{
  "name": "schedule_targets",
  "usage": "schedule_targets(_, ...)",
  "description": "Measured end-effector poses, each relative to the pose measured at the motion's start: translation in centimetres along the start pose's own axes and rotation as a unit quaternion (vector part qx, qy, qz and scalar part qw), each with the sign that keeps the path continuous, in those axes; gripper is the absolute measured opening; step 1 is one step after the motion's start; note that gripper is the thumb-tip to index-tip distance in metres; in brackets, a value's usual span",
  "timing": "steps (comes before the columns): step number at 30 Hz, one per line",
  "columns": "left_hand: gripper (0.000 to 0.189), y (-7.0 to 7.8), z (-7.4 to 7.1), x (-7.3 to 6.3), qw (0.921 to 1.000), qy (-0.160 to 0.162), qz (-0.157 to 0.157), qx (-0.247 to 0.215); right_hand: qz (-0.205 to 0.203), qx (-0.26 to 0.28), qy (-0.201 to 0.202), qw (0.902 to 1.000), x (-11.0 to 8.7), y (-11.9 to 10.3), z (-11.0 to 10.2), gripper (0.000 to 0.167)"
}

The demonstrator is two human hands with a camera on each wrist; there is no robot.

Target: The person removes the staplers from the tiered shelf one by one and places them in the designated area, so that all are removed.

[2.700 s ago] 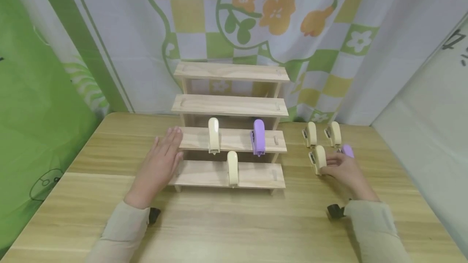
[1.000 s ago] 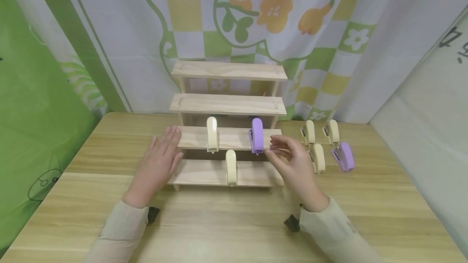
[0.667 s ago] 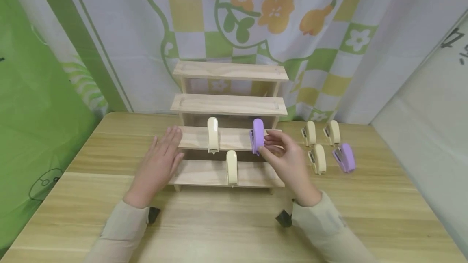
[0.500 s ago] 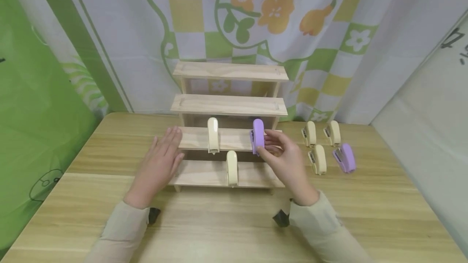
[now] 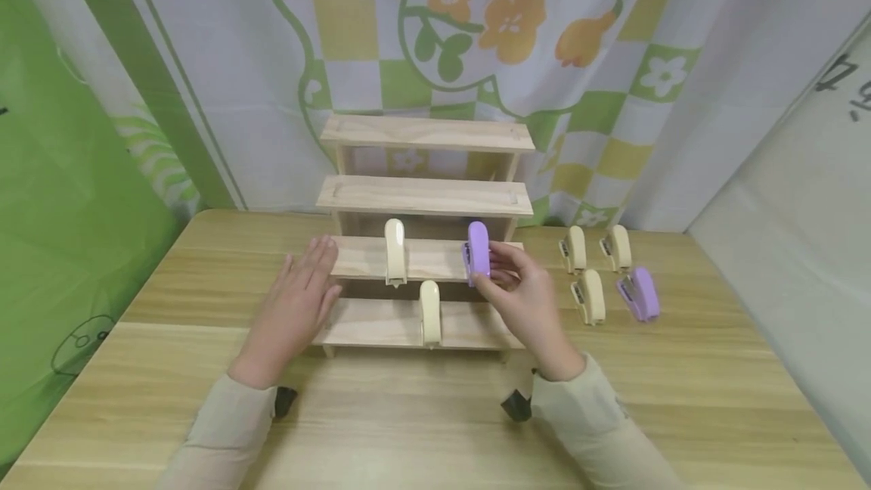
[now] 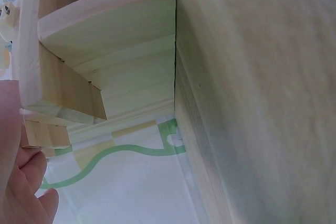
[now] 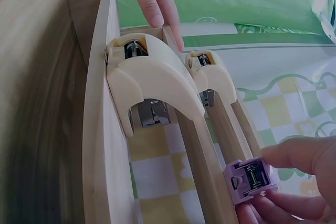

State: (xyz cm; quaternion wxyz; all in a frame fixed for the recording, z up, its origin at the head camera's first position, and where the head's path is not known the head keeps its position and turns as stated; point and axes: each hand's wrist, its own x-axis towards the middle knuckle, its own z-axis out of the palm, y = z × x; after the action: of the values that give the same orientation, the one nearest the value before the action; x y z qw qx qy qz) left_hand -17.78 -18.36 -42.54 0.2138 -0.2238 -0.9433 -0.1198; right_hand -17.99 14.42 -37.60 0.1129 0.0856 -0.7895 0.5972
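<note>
A purple stapler [image 5: 478, 252] stands on the second step from the bottom of a wooden tiered rack [image 5: 367, 324]. My right hand [image 5: 527, 301] pinches it from the right; the right wrist view shows the thumb [image 7: 294, 153] on one side and fingers on the other. To its left on that step is a cream stapler [image 5: 395, 252], and another cream stapler [image 5: 430, 314] stands on the lowest step. My left hand [image 5: 289, 312] lies with straight fingers against the rack's left end, near the second step. In the left wrist view, part of the left hand [image 6: 21, 182] shows beside the rack.
Right of the rack, on the wooden table [image 5: 680, 384], are three cream staplers, the nearest cream stapler [image 5: 589, 297] lying beside a second purple stapler [image 5: 640, 293]. The rack's two upper steps carry nothing. A patterned curtain [image 5: 354, 29] hangs right behind.
My right hand has come left from the cream stapler on the table to the purple stapler on the rack, and its thumb and fingers have closed on it. The left hand has stayed put.
</note>
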Motion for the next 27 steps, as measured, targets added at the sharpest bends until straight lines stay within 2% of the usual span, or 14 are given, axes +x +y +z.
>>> schedule_targets(11, 0.067, 0.1, -0.1, -0.1, 1.0, 0.001, -0.003, -0.003, -0.007, 0.018, 0.01, 0.9998, 0.0, 0.2, 0.0, 0.047)
schedule_targets(24, 0.066, 0.1, 0.0, -0.1, 1.0, 0.007, -0.001, -0.005, 0.057, 0.056, 0.022, 0.9966, -0.1, -0.6, -1.1, 0.049)
schedule_targets(27, 0.066, 0.1, 0.0, 0.0, 1.0, 0.005, -0.002, -0.003, 0.056, 0.058, 0.027, 0.9964, -0.2, -1.0, -1.6, 0.05)
